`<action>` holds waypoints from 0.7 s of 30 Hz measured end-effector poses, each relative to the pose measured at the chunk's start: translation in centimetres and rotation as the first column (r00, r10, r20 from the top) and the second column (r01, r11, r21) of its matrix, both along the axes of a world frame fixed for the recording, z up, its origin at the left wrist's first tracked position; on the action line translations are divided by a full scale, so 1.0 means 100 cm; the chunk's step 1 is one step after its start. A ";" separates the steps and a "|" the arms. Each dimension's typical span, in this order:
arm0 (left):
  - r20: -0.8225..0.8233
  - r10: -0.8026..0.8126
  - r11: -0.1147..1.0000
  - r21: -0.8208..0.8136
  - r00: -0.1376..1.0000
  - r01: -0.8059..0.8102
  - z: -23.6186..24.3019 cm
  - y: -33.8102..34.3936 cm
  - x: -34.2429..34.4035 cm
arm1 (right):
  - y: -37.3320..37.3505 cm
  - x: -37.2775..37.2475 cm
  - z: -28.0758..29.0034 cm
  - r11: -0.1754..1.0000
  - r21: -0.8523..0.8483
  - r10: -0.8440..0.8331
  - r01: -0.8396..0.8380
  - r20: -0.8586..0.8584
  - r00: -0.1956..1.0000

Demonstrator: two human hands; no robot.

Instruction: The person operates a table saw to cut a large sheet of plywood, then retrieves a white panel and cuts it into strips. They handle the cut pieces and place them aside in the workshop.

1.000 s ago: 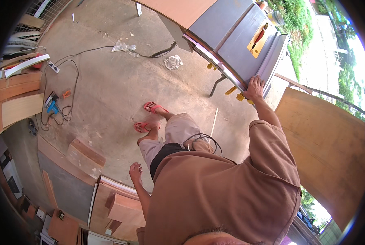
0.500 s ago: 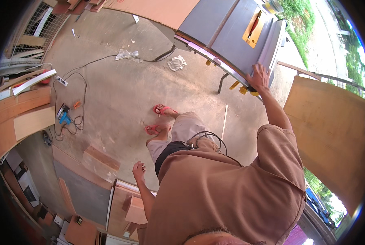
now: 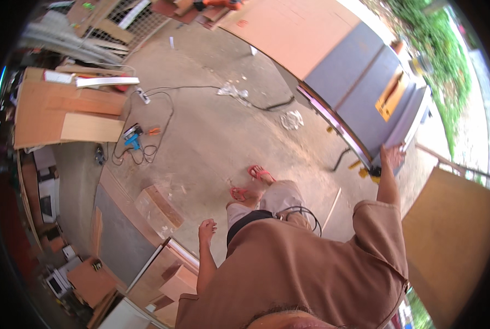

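Note:
A table saw with a grey top stands at the upper right. Its orange insert surrounds the dark blade slot. My right hand rests at the near end of the saw's long pale fence, fingers apart and slightly blurred. I cannot see whether the fingers wrap under the fence. Low at my left side hangs my left hand, its fingers loosely bent with nothing visible in them. It touches nothing; the nearest thing is a stack of boards below it.
A large brown panel leans at the right. On the floor at the left lie a blue power tool, its looped cord and a power strip. Crumpled plastic lies near the saw. A pinkish board adjoins the saw top. Wood pieces lie at lower left.
The view has turned, so the surroundings sit farther right and mostly lower. My right hand stays at the fence's near end, and my left hand still hangs at my side.

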State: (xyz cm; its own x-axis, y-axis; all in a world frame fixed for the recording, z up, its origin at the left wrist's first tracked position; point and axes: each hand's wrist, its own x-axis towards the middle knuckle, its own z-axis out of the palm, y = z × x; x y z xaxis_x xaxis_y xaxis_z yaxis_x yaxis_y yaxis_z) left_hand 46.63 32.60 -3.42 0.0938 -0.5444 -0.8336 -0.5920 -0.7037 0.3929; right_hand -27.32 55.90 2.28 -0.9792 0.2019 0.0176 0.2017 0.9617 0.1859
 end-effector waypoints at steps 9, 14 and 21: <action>-0.075 0.170 0.985 -0.003 0.983 -0.170 -0.022 0.028 0.012 | 0.019 -0.022 -0.025 0.999 -0.003 -0.040 0.041 0.087 0.995; -0.074 0.295 0.955 -0.007 0.953 -0.296 -0.045 0.060 0.031 | 0.009 -0.010 -0.052 0.999 0.025 -0.036 0.037 -0.030 0.999; -0.071 0.352 0.935 0.066 0.933 -0.348 -0.066 0.054 0.036 | -0.047 0.042 -0.092 0.955 0.145 0.297 -0.260 -0.401 0.867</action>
